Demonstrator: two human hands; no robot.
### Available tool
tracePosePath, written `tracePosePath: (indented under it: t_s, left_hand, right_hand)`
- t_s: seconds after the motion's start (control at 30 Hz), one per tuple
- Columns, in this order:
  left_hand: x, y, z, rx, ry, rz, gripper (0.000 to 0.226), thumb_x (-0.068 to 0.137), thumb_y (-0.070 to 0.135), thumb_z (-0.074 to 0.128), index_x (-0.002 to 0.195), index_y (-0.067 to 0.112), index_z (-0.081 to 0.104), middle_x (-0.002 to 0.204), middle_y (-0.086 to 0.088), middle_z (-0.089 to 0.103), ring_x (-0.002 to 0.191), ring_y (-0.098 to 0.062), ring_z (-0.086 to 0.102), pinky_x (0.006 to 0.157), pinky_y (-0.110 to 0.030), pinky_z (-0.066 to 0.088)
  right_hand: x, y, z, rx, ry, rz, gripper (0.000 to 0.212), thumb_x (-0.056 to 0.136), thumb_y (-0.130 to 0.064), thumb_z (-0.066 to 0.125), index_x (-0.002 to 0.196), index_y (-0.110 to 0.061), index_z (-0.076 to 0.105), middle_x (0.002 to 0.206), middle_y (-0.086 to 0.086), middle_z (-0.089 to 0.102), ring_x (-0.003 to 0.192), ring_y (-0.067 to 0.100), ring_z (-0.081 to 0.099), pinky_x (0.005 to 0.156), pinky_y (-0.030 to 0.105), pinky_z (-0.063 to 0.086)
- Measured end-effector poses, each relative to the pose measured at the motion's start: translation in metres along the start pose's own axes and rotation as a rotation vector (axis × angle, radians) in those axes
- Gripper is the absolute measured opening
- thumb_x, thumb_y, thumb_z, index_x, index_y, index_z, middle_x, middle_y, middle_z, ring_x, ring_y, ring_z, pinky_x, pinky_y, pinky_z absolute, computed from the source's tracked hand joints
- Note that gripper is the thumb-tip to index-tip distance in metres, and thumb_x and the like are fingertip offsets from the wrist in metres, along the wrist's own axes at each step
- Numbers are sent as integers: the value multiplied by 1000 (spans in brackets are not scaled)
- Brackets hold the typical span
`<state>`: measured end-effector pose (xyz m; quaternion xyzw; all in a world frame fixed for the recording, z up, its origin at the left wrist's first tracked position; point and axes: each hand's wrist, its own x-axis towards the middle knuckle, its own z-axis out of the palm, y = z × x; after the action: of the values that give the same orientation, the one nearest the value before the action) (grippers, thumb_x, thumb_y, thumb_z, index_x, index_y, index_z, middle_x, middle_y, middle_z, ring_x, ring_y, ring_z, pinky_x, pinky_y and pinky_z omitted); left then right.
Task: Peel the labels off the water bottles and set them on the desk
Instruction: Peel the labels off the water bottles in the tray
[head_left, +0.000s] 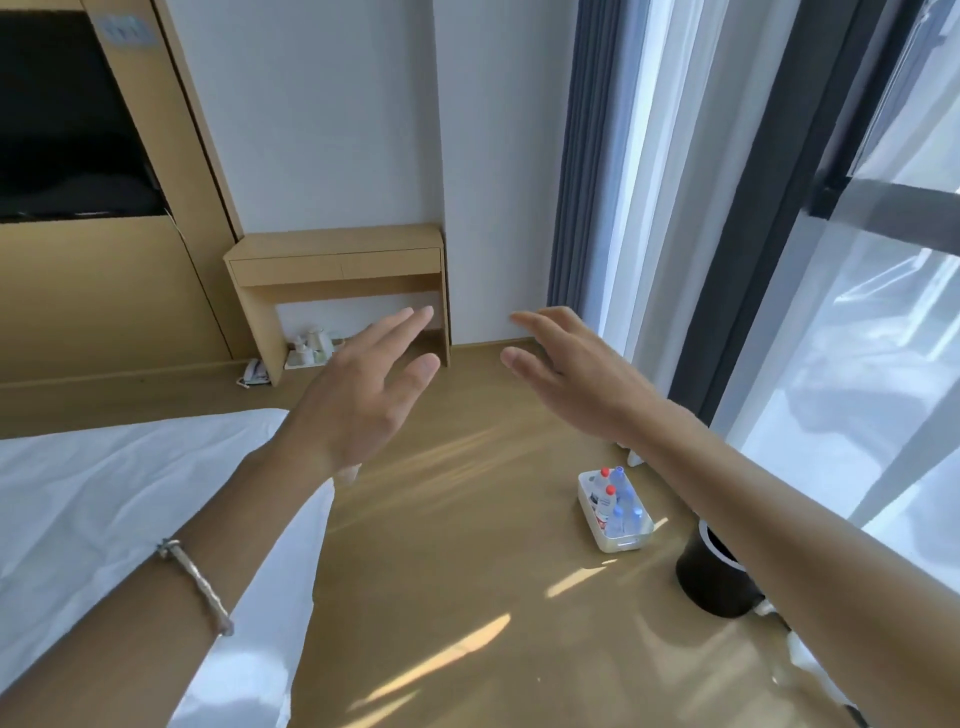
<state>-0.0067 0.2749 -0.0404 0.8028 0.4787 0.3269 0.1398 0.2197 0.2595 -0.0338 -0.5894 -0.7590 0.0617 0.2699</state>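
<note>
Your left forearm crosses the white bed (93, 499) at lower left, a thin metal bracelet (200, 584) around the wrist. Your left hand (363, 395) is raised in front of you, fingers spread and empty. Your right hand (576, 384) is up beside it, palms turned toward each other, also spread wide and gripping nothing. Below your right arm, on the wooden floor (441, 545), a white tray (626, 543) holds the water bottles (613, 501); 2 show red caps with labels still on, the others blue caps. A black bin (714, 582) stands just right of the tray, near the window (857, 312). Farther off, the wooden desk (337, 254) sits against the white wall, its top bare. Under it lies a small tray of cups (311, 345), with a telephone (254, 371) on the floor just left of the desk leg
</note>
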Motion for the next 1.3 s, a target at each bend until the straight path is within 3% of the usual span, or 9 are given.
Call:
tracePosePath:
  t_s: [0.17, 0.33, 0.5, 0.73, 0.9, 1.13, 1.23, 1.3]
  left_hand:
    - [86, -13, 11, 78, -9, 4, 52, 97, 50, 39, 147, 38, 32, 155, 15, 28, 142, -5, 25, 116, -33, 24]
    - [160, -22, 25, 107, -11, 0, 55, 93, 54, 34, 146, 39, 33, 154, 17, 28, 132, -14, 44, 111, -40, 33]
    - [207, -50, 40, 178, -42, -28, 57, 92, 60, 30, 147, 42, 29, 155, 19, 25, 141, -8, 28, 114, -43, 30]
    - [271, -93, 52, 188, -20, 9, 61, 90, 61, 30, 147, 38, 32, 154, 16, 31, 140, -8, 31, 114, -33, 28]
    - [339, -131, 60, 118, -38, 43, 54, 96, 54, 34, 147, 39, 31, 154, 19, 27, 143, -5, 23, 116, -33, 23]
    - [472, -168, 68, 29, -79, 200, 51, 98, 49, 33, 148, 39, 28, 155, 22, 24, 141, 1, 21, 112, -28, 26]
    - [518, -181, 90, -29, -129, 273, 52, 98, 53, 32, 148, 38, 28, 155, 17, 26, 142, -3, 23, 113, -42, 32]
    - [540, -184, 112, -50, -182, 298, 54, 97, 54, 30, 148, 37, 28, 156, 14, 27, 143, -5, 22, 114, -43, 30]
  right_hand:
    - [80, 45, 3, 62, 19, -1, 56, 99, -53, 36, 148, -26, 32, 148, -4, 34, 121, 14, 51, 97, 31, 43]
    - [153, 92, 4, 111, 34, -12, 55, 99, -52, 36, 147, -26, 34, 148, -4, 35, 118, 14, 54, 96, 28, 42]
    - [199, 114, 21, 96, -43, -48, 54, 99, -51, 36, 147, -26, 34, 147, -4, 34, 121, 15, 50, 91, 28, 40]
    - [267, 133, 41, 81, -25, -68, 52, 99, -47, 41, 145, -22, 39, 145, -2, 38, 123, 16, 51, 93, 23, 35]
    - [326, 151, 49, 3, -73, -29, 52, 99, -48, 39, 146, -24, 37, 147, -3, 36, 122, 18, 52, 102, 33, 40]
    - [419, 182, 38, -97, 50, 61, 54, 99, -51, 35, 148, -27, 32, 149, -7, 32, 123, 12, 49, 94, 22, 36]
    - [438, 203, 46, -84, 71, 181, 55, 99, -53, 34, 149, -29, 29, 151, -8, 30, 122, 10, 48, 92, 23, 35]
    - [441, 218, 50, -106, 41, 255, 56, 99, -52, 34, 150, -30, 27, 152, -8, 28, 117, 10, 50, 90, 23, 34]
